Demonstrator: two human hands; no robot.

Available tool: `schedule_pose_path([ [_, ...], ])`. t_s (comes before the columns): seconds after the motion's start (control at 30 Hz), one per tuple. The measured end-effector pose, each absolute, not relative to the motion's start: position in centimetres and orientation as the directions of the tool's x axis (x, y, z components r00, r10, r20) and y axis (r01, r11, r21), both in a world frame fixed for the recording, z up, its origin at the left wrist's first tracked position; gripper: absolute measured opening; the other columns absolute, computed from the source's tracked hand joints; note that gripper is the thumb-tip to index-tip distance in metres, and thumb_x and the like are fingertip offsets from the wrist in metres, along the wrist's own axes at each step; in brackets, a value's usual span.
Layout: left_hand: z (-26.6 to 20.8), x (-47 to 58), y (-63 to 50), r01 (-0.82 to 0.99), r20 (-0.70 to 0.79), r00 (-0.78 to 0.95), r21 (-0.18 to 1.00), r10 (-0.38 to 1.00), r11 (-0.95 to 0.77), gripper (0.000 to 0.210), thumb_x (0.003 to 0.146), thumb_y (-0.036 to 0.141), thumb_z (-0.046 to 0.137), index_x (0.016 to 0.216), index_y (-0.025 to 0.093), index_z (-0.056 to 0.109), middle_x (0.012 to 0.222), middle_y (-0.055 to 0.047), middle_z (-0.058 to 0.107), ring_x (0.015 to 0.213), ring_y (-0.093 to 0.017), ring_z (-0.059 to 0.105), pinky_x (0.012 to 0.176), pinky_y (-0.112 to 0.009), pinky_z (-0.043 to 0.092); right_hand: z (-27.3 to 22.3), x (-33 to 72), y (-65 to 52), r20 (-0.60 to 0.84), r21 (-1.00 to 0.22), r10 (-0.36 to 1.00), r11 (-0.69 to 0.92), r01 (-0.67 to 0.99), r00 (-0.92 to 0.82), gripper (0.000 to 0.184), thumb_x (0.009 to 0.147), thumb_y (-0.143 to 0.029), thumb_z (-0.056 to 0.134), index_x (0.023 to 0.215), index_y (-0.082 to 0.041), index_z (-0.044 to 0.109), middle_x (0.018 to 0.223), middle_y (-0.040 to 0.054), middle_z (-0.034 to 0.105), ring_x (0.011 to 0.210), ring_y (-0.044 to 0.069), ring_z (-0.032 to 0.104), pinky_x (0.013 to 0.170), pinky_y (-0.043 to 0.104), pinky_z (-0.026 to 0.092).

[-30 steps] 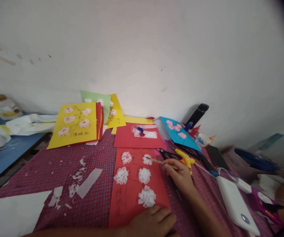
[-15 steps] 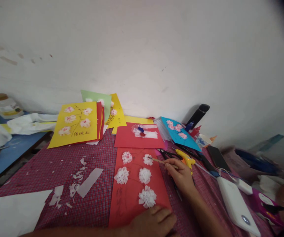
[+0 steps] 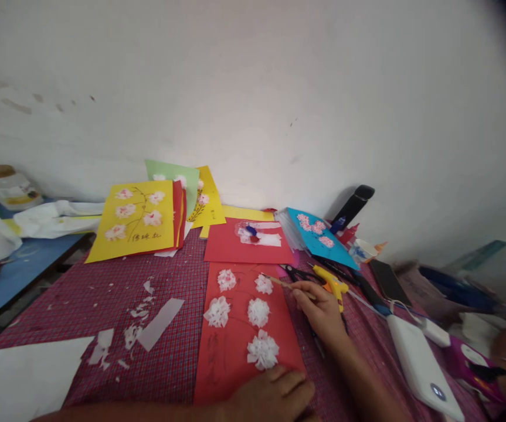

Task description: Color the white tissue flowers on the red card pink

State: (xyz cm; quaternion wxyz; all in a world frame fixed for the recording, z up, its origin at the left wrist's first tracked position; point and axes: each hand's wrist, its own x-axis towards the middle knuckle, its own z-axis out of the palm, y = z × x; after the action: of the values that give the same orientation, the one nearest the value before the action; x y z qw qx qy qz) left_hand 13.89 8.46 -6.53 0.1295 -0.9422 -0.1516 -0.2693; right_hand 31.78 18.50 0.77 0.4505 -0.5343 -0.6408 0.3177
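A red card [image 3: 235, 369] with several ruffled white paper flowers [image 3: 262, 350] and faint dark writing lies in front of me. My left hand [image 3: 274, 395] rests flat on its near edge, palm down, just below the lowest flower. Between the fingers of my right hand [image 3: 321, 308] is a thin wooden stick [image 3: 285, 285]. Its tip is at the upper edge of the top right flower [image 3: 264, 283]; whether it touches the paper I cannot tell. The upper left flower [image 3: 226, 280] shows pink-red marks.
Behind lies another red card [image 3: 221, 243] with blue and red dabs on clear wrap. Yellow flower cards [image 3: 98, 234] stand left, a blue card [image 3: 336, 252] right. Scissors [image 3: 294, 272], a yellow glue gun [image 3: 334, 284], a phone [image 3: 389, 281] and a white power bank [image 3: 420, 363] lie right; paper scraps [image 3: 161, 324] left.
The stick's tip has shifted slightly up and left, from the middle of the top right flower to its upper edge. My left hand has stayed in place.
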Motion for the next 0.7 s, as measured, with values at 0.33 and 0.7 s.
schedule_pose_path([
  [0.33, -7.0, 13.8, 8.4, 0.359, 0.537, 0.816, -0.18, 0.215, -0.916, 0.026, 0.103, 0.043, 0.059, 0.121, 0.026, 0.065, 0.126, -0.002, 0.071, 0.11, -0.015, 0.066, 0.093, -0.028, 0.048, 0.8, 31.7, 18.4, 0.232, -0.89, 0.971, 0.235, 0.39, -0.056, 0.029, 0.088, -0.049, 0.072, 0.093, -0.021, 0.08, 0.079, 0.0051, 0.076, 0.066, 0.019, 0.067, 0.061, 0.03, 0.055],
  [0.7, -6.9, 13.5, 8.3, 0.339, 0.531, 0.821, -0.161, 0.208, -0.927, 0.025, 0.105, 0.039, 0.056, 0.126, 0.029, 0.064, 0.129, -0.001, 0.07, 0.114, -0.018, 0.067, 0.091, -0.03, 0.051, 1.2, 31.3, 18.2, 0.188, -0.899, 0.98, 0.196, 0.392, -0.06, 0.038, 0.086, -0.057, 0.072, 0.092, -0.02, 0.08, 0.077, 0.0055, 0.074, 0.064, 0.019, 0.065, 0.059, 0.03, 0.054],
])
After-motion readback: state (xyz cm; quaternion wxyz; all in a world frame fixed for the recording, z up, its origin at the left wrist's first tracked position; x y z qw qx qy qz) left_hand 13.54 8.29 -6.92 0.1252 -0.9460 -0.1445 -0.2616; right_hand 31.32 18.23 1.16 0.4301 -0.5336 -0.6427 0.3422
